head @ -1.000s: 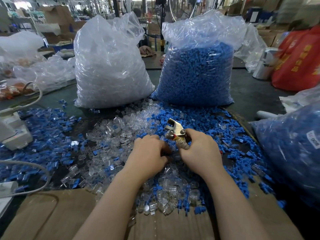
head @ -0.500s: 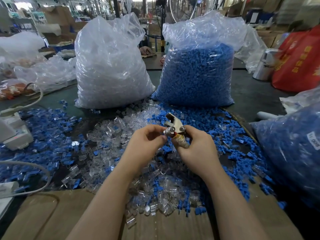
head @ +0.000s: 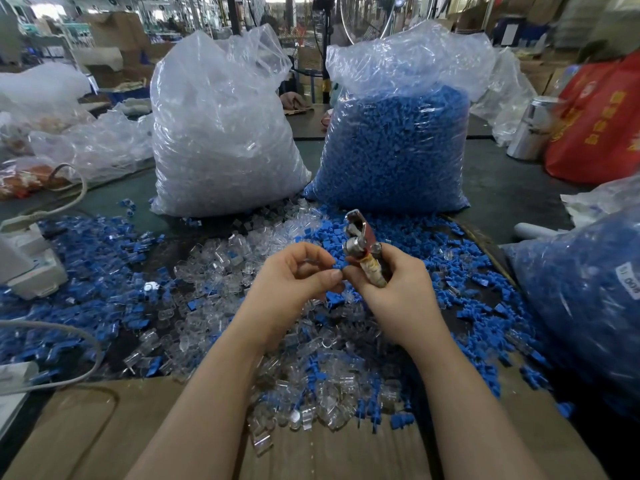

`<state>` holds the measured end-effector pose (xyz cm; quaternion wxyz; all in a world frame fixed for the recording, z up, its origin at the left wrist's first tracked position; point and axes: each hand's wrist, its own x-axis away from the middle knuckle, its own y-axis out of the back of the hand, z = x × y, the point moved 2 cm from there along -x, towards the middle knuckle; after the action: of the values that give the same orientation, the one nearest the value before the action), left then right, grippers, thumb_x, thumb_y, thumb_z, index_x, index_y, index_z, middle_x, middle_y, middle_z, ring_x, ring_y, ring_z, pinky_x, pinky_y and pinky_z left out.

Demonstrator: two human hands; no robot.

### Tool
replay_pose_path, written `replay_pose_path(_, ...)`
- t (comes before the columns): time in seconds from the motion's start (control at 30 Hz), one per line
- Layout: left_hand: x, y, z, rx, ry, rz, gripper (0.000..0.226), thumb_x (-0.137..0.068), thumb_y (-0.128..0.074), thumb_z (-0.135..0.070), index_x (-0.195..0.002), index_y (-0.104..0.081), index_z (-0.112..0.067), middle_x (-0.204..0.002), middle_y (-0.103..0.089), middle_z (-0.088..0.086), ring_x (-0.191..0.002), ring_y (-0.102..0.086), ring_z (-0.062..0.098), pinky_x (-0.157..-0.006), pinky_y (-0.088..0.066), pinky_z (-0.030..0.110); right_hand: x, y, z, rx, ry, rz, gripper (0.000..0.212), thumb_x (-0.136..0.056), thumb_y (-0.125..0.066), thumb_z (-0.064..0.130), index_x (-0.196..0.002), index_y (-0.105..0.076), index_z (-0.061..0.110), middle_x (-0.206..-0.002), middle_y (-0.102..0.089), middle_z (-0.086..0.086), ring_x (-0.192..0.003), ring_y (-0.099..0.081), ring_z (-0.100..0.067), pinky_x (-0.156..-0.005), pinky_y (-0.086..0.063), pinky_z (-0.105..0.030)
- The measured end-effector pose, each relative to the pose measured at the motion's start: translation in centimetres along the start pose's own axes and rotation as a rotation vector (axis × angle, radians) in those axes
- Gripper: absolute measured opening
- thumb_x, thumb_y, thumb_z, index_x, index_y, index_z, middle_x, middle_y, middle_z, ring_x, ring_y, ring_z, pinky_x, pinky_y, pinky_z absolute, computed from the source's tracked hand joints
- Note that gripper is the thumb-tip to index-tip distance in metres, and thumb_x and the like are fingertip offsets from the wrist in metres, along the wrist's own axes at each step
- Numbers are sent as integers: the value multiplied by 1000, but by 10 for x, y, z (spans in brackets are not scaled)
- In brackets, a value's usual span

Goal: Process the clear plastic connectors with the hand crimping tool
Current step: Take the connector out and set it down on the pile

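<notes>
Head view: right hand [head: 398, 289] gripping crimping tool [head: 362, 244], left hand [head: 294, 275] pinched at fingertips — contents unclear. Clear connectors [head: 214, 271] heaped loose below with blue pieces [head: 415, 244] — apparently far from finished.

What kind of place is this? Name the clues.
Likely a factory assembly bench: bulk bags of clear connectors and blue parts, loose pieces heaped on the table, and stacked cartons behind.
</notes>
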<state>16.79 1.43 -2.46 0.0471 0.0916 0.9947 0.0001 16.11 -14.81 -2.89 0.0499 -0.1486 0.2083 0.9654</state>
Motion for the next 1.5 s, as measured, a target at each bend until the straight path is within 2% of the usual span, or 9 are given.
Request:
replay_pose_path(0.1, 1, 2, -3, -94, -7, 12, 16, -81, -75, -6, -90, -66, -15, -76, -71, -3, -74, -67, 9, -71, -54, 21, 1, 0, 2, -75, -2, 3, 15, -86, -76, 19, -87, -66, 31, -76, -69, 15, -75, -65, 0, -66, -50, -13)
replay_pose_path(0.17, 1, 4, -4, -253, 17, 6, 19, -80, -79, -12, -92, -66, -19, -79, -70, -5, -74, -64, 9, -72, -55, 26, 1, -1, 2, -106, 1, -8, 16, -87, -74, 18, -83, -65, 30, -74, -69, 13, -72, -63, -1, -63, -47, -11)
replay_pose_path(0.33, 4, 10, -5, -759, 145, 215, 17, -78, -81, -23, -86, -67, -24, -69, -63, -11, -58, -54, 2, -62, -47, 17, 0, 1, -1, -24, -19, -89, 10, -87, -72, 24, -81, -64, 28, -71, -67, 9, -67, -61, -6, -60, -49, -21)
replay_pose_path(0.5, 4, 7, -6, -1064, 159, 301, 8, -81, -73, -24, -87, -72, -28, -84, -69, -13, -78, -63, 1, -69, -48, 15, -2, 0, -6, 16, -35, -104, 10, -88, -71, 29, -81, -64, 28, -77, -67, 16, -69, -61, -7, -62, -51, -28)
replay_pose_path(0.7, 5, -4, -6, -1102, 102, 352, 13, -81, -69, -20, -87, -71, -31, -87, -69, -14, -83, -63, 3, -74, -50, 18, -2, -3, -9, 59, -53, -93, 9, -86, -72, 29, -83, -64, 26, -73, -67, 10, -70, -62, -8, -71, -55, -42)
replay_pose_path(1.0, 6, -10, -7, -1151, 45, 430, 6, -80, -63, -20, -81, -59, -24, -83, -62, -6, -79, -59, 13, -69, -50, 26, -2, -4, -9, 92, -38, -113, 12, -87, -71, 34, -82, -62, 27, -71, -66, 10, -68, -61, -8, -67, -54, -42)
replay_pose_path(1.13, 6, -14, -5, -1205, 51, 497, 5, -81, -62, -28, -81, -58, -28, -88, -61, -6, -85, -60, 16, -78, -52, 30, -1, -4, -8, 106, -18, -115, 15, -87, -70, 34, -78, -58, 35, -69, -65, 12, -66, -60, -7, -64, -53, -41)
replay_pose_path(1.3, 4, -18, -1, -1242, -15, 372, 7, -80, -61, -29, -81, -57, -24, -83, -60, -5, -77, -59, 14, -71, -55, 34, -1, -4, -8, 126, -13, -113, 18, -87, -70, 34, -76, -56, 35, -68, -63, 12, -65, -59, -7, -62, -51, -39)
replay_pose_path(1.5, -3, -3, 8, -1133, -37, 142, 5, -91, -59, -25, -86, -60, -24, -83, -61, -12, -78, -58, 8, -66, -44, 21, -2, -4, -9, 114, -19, -102, 15, -88, -69, 35, -79, -58, 31, -66, -61, 10, -61, -55, -8, -59, -46, -36)
